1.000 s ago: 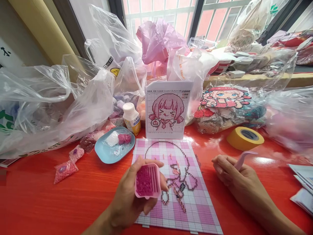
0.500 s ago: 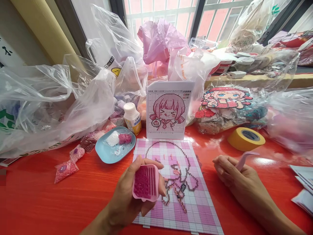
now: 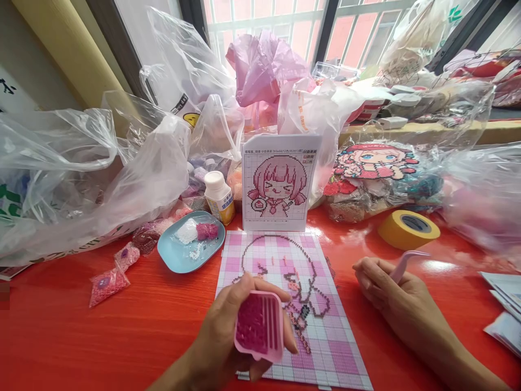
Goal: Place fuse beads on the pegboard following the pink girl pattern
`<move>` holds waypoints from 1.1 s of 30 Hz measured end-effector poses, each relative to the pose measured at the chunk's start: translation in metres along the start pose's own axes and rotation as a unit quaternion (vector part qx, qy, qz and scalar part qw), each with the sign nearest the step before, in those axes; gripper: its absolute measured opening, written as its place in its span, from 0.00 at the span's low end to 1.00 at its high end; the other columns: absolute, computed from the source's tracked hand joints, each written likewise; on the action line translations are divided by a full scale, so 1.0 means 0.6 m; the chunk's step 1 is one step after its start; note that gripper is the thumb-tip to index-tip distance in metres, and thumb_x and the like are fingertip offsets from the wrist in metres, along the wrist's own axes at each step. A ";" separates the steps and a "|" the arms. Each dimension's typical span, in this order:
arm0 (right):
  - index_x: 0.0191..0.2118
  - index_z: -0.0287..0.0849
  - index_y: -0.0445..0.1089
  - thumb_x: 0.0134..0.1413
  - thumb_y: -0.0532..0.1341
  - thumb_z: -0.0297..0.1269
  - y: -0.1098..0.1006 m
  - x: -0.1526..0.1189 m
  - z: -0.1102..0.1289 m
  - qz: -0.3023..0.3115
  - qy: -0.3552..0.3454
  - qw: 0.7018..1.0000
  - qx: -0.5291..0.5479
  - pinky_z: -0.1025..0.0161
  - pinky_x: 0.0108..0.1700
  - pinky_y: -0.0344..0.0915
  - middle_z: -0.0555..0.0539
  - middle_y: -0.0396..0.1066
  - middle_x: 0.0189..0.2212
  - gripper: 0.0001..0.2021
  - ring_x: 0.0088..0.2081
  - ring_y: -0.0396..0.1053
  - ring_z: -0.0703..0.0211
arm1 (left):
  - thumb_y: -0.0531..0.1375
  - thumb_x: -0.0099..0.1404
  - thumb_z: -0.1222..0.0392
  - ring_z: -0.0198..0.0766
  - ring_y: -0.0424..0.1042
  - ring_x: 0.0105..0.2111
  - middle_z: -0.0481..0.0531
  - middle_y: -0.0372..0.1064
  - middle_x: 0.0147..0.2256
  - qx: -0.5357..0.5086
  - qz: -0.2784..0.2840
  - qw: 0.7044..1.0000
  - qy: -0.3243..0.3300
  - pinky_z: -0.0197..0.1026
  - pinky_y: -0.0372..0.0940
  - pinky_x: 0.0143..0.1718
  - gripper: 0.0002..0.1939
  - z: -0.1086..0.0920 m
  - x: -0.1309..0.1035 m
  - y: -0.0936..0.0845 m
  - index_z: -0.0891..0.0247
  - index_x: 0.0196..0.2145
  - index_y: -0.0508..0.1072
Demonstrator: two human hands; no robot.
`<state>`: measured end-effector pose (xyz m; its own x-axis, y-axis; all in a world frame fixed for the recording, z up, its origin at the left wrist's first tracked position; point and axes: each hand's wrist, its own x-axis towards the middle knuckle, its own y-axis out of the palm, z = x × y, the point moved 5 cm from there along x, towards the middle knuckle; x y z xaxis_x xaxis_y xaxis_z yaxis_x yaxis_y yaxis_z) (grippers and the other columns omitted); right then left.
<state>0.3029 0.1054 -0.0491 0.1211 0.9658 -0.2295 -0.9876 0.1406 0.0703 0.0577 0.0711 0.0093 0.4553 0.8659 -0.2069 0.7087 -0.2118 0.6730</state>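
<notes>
My left hand is wrapped round a small pink ridged tray with magenta beads gathered on its left side. It hovers over the lower left of a pink-and-white checked pegboard, where dark beads outline a head and face. To the right of the board, my right hand rests near the red table and grips pink bent-tip tweezers, whose tips point right. Behind the board stands a printed pattern chart of a pink-haired figure.
A blue dish with white and magenta beads sits left of the board, beside a white bottle. Bead packets lie further left. At right are a yellow tape roll and white packets. Plastic bags crowd the back.
My left hand has moved right and slightly down with the tray, and the beads in it have settled more evenly. My right hand has hardly moved.
</notes>
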 end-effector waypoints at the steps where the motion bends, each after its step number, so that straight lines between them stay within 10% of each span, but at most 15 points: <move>1: 0.24 0.43 0.64 0.52 0.62 0.52 0.000 0.000 0.000 -0.002 0.000 1.000 0.000 0.66 0.21 0.45 0.54 0.52 0.19 0.18 0.21 0.45 0.67 | 0.50 0.68 0.45 0.25 0.58 0.10 0.57 0.75 0.23 -0.001 -0.004 1.000 0.007 0.25 0.50 0.08 0.23 -0.002 -0.001 -0.001 0.67 0.37 0.75; 12: 0.23 0.43 0.63 0.51 0.63 0.52 0.000 0.003 0.001 -0.007 -0.006 1.000 -0.003 0.66 0.20 0.45 0.53 0.53 0.19 0.18 0.21 0.45 0.67 | 0.49 0.67 0.44 0.26 0.58 0.09 0.56 0.76 0.23 -0.012 0.017 0.999 -0.030 0.26 0.48 0.07 0.23 0.009 0.001 0.000 0.66 0.37 0.73; 24: 0.24 0.43 0.64 0.51 0.63 0.53 0.001 0.002 0.002 0.000 -0.006 1.000 -0.011 0.65 0.22 0.42 0.54 0.52 0.19 0.19 0.21 0.45 0.66 | 0.47 0.69 0.50 0.30 0.63 0.13 0.57 0.73 0.28 0.017 -0.138 0.990 -0.005 0.29 0.54 0.10 0.22 -0.016 0.005 -0.007 0.68 0.52 0.63; 33: 0.22 0.43 0.64 0.51 0.63 0.52 0.002 0.001 0.003 0.004 -0.016 1.000 -0.015 0.65 0.20 0.44 0.54 0.52 0.19 0.19 0.21 0.45 0.66 | 0.41 0.71 0.51 0.32 0.63 0.11 0.56 0.71 0.21 0.029 -0.118 0.992 -0.021 0.31 0.58 0.13 0.25 -0.001 0.007 -0.005 0.69 0.59 0.52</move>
<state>0.3020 0.1068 -0.0472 0.1156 0.9732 -0.1986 -0.9910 0.1266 0.0437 0.0573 0.0757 0.0065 0.2935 0.8755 -0.3838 0.8277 -0.0319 0.5603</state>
